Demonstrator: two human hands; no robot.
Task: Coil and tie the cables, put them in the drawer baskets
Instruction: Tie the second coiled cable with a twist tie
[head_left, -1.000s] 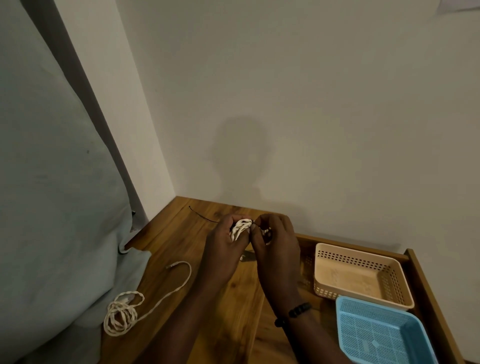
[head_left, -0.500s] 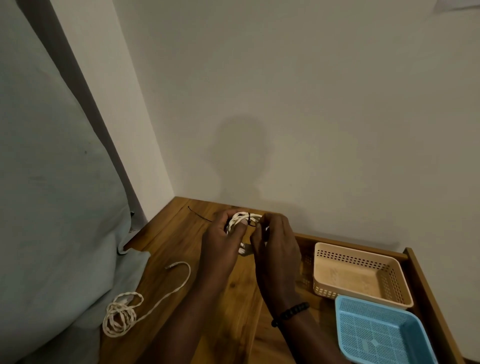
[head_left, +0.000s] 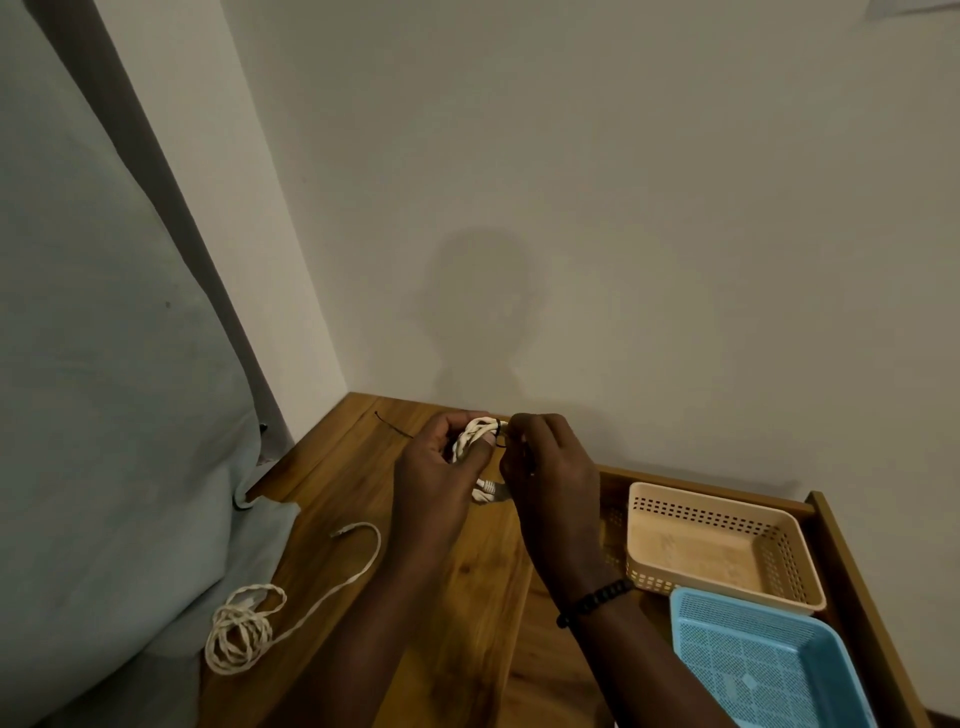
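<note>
A coiled white braided cable (head_left: 474, 437) is held above the wooden top, with my left hand (head_left: 441, 480) closed around it. My right hand (head_left: 545, 467) pinches a thin black tie (head_left: 501, 439) at the coil's right side. The cable's white plug (head_left: 487, 488) hangs below between my hands. A second white cable (head_left: 241, 631) lies loosely coiled at the front left, its tail curving up to a plug (head_left: 345, 531). A beige basket (head_left: 719, 540) and a blue basket (head_left: 763, 660) sit in the open drawer at the right.
Another thin black tie (head_left: 392, 423) lies on the wooden top (head_left: 337, 467) near the back wall. Pale fabric (head_left: 104, 415) covers the left side and overlaps the top's edge. The drawer's wooden side (head_left: 857, 597) runs along the right.
Both hands have lifted the coil slightly and turned it. My right hand has shifted from beside the coil to pinching the black tie at its right end.
</note>
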